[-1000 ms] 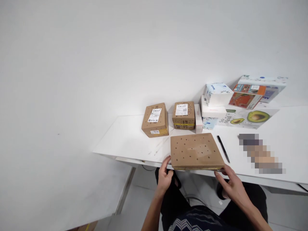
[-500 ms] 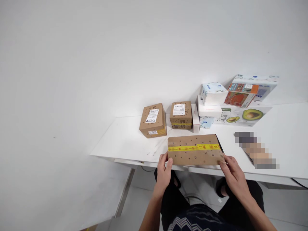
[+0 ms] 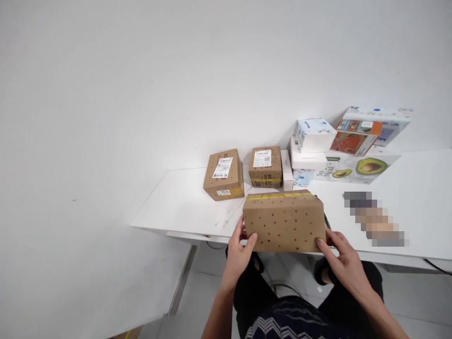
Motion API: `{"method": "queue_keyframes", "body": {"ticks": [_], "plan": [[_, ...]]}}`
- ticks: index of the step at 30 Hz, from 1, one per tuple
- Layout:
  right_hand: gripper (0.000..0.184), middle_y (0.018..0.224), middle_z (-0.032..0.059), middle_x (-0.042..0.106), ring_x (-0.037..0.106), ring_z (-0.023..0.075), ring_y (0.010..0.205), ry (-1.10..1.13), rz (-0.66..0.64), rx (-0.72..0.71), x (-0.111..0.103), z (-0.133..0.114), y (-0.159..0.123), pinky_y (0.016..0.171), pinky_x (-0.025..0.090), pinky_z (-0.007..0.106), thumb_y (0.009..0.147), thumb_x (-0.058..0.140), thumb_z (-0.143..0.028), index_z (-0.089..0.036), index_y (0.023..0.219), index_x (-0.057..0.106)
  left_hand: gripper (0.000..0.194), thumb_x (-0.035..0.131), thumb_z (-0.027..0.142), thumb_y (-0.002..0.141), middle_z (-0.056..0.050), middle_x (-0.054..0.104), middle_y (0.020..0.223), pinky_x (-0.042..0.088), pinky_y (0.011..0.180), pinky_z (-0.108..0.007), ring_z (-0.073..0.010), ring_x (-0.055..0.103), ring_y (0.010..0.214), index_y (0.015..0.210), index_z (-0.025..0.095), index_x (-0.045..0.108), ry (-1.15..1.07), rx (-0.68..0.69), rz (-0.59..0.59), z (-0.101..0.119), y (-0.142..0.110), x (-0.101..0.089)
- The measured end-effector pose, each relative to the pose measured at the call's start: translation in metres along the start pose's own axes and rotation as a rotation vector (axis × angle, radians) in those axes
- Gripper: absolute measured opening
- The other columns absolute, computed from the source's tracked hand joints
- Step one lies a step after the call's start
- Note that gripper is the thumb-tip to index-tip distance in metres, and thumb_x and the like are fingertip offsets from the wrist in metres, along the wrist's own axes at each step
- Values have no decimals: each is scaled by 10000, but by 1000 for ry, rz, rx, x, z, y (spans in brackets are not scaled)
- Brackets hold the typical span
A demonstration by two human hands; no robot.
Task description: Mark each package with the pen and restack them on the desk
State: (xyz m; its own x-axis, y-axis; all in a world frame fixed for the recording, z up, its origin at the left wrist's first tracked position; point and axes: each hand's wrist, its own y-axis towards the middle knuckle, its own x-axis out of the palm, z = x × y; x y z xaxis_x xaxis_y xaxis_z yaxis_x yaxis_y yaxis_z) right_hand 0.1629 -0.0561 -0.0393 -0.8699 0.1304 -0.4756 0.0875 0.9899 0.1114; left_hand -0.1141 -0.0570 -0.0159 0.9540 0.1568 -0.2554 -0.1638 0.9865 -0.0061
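A flat brown cardboard box (image 3: 284,221) dotted with small holes stands tilted up at the table's near edge, its broad face toward me. A strip of yellow tape runs along its top edge. My left hand (image 3: 239,252) grips its lower left corner, thumb on the front face. At the lower right corner my right hand (image 3: 341,263) holds it with fingers curled round the edge. A black pen (image 3: 326,220) lies mostly hidden behind the box.
Two small brown labelled parcels (image 3: 223,173) (image 3: 266,166) sit farther back on the white table (image 3: 176,207). A stack of printed boxes, one with avocados (image 3: 356,169), stands at the back right. A pixelated patch (image 3: 376,219) lies right of my box.
The box went from lying flat to standing on its edge with the taped side up, then turned further so the tape is now along the top. Both hands stayed on its lower corners.
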Motion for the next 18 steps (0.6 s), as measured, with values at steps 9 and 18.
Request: {"method": "queue_keyframes", "body": {"ticks": [9,18], "plan": [[415,827,39,527,548,189,739,-27,69,-6,2,-5,10,522,469,275,874,491,-490,-259,1200,604,534,502,495,894,-97,595,1272,462,931,-334,-221,578,1095,1344,208,492,85,-5,2,3,10,10],[429,910,54,546,567,193,785,-7,76,24,8,5,8,615,495,300,879,486,-494,-241,1212,581,510,477,477,912,-98,552,1334,416,998,-361,-238,522,1194,1351,216,484,90,43,48,-3,9,13]]}}
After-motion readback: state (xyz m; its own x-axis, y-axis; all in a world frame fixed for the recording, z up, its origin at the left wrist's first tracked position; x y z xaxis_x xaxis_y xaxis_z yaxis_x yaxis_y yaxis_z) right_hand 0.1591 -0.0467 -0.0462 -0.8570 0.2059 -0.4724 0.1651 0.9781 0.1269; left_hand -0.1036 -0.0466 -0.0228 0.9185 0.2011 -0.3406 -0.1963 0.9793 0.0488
